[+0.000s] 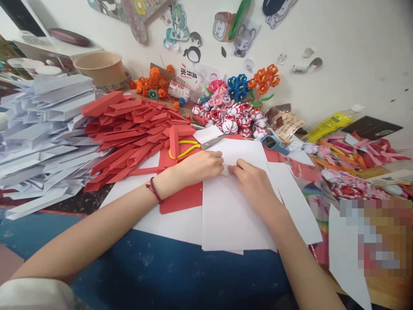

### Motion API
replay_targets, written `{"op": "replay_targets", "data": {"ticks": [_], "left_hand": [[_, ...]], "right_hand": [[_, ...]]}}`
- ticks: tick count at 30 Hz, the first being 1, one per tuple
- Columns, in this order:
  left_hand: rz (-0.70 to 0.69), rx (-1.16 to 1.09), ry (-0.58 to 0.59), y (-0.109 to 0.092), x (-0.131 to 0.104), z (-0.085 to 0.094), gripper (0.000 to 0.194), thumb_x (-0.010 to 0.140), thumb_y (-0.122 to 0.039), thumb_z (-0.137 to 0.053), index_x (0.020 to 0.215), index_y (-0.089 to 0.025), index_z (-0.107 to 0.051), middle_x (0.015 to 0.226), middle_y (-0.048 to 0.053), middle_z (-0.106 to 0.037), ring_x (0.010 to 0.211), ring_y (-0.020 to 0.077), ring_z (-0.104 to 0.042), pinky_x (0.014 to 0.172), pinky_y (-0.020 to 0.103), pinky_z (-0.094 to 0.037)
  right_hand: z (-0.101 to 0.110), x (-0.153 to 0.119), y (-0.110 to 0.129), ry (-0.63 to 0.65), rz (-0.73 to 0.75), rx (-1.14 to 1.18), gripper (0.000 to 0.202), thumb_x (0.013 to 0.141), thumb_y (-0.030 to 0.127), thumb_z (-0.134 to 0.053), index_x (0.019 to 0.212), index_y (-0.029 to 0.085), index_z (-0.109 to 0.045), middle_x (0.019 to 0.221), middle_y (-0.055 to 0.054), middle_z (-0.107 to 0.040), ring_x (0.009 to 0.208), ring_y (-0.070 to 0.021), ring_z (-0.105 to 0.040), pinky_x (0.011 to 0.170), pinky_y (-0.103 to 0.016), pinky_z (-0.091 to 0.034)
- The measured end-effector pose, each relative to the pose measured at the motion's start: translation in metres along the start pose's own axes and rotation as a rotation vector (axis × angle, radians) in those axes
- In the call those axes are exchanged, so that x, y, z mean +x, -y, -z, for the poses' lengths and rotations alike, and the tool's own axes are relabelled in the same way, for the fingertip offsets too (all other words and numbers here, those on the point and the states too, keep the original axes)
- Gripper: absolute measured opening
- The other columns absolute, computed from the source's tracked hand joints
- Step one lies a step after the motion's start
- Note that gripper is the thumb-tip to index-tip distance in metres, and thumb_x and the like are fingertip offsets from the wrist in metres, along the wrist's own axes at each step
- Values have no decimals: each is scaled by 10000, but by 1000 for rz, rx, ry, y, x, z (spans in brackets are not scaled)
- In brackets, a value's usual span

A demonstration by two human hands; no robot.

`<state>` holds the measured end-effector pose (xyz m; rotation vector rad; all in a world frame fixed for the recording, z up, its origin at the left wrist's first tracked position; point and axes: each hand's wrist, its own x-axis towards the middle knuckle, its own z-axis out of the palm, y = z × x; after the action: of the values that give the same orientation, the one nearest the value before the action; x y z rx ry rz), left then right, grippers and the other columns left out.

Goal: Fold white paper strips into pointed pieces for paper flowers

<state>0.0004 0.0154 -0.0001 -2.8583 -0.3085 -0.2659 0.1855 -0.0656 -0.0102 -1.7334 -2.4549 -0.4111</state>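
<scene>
My left hand, with a dark red cord at its wrist, is closed on the left end of a small white paper piece. On the right end of the same piece, my right hand pinches with thumb and finger. Both hands are over large white sheets. Scissors with yellow handles lie just beyond my left hand, blades pointing right. Under my left forearm is a red sheet.
Folded red strips and white strips are heaped at left. Paper flowers stand behind the sheets. A blue watch, a yellow bottle and coloured strips lie at right. A round tub is back left.
</scene>
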Motion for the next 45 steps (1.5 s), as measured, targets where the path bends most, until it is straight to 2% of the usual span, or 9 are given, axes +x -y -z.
{"op": "replay_targets", "data": {"ticks": [5, 14, 18, 23, 27, 32, 39, 45], "left_hand": [[49, -30, 13, 0, -5, 0, 224, 916, -104, -438, 781, -101, -616, 734, 91, -599, 787, 205, -543, 623, 298, -372], [110, -66, -16, -2, -2, -2, 181, 876, -68, -450, 844, -106, -625, 765, 94, -600, 768, 212, -536, 618, 312, -388], [93, -11, 1, -7, 1, -1, 182, 886, -82, -449, 869, -87, -630, 774, 105, -599, 764, 227, -541, 626, 331, -395], [127, 0, -6, -11, 2, -2, 194, 889, -81, -440, 906, -91, -634, 790, 107, -599, 769, 225, -547, 602, 323, -385], [162, -36, -19, -10, 2, -2, 195, 875, -79, -450, 868, -104, -643, 788, 98, -600, 768, 222, -553, 594, 321, -377], [224, -92, -21, -8, 3, -1, 180, 837, -76, -478, 812, -118, -652, 762, 83, -593, 722, 204, -560, 586, 322, -364], [250, -71, -39, -13, 5, -5, 178, 812, -60, -463, 757, -118, -622, 754, 96, -583, 720, 213, -572, 596, 324, -369], [269, -49, -37, -14, 6, -9, 167, 787, -45, -448, 761, -113, -598, 752, 105, -572, 663, 198, -566, 592, 318, -378]], "right_hand": [[2, -1, 1, 23, -40, 45, 279, 933, 116, -404, 986, 167, -673, 816, -36, -574, 667, -147, -517, 585, -286, -300], [-4, -4, 0, -13, -113, 103, 346, 939, 158, -399, 1171, 232, -646, 817, -25, -574, 679, -139, -531, 581, -275, -302], [-2, -1, 3, 22, -105, 42, 352, 933, 157, -388, 1119, 233, -676, 804, -30, -556, 621, -132, -493, 550, -284, -273], [-1, 1, 8, 42, -146, 16, 346, 927, 178, -410, 1144, 261, -666, 839, -31, -561, 612, -127, -492, 527, -289, -249], [-2, 1, 10, 31, -228, 1, 326, 924, 213, -435, 1139, 278, -672, 842, -27, -573, 626, -133, -509, 519, -292, -238], [-4, 0, 7, 11, -262, 55, 329, 911, 206, -455, 1136, 304, -674, 841, -11, -590, 665, -129, -544, 552, -281, -275], [-7, -1, 14, -18, -300, -11, 321, 911, 218, -428, 1102, 238, -686, 856, -28, -621, 644, -134, -550, 531, -285, -239], [-5, 2, 20, 6, -291, -73, 295, 892, 198, -422, 1026, 178, -683, 858, -57, -611, 580, -131, -526, 518, -292, -203]]}}
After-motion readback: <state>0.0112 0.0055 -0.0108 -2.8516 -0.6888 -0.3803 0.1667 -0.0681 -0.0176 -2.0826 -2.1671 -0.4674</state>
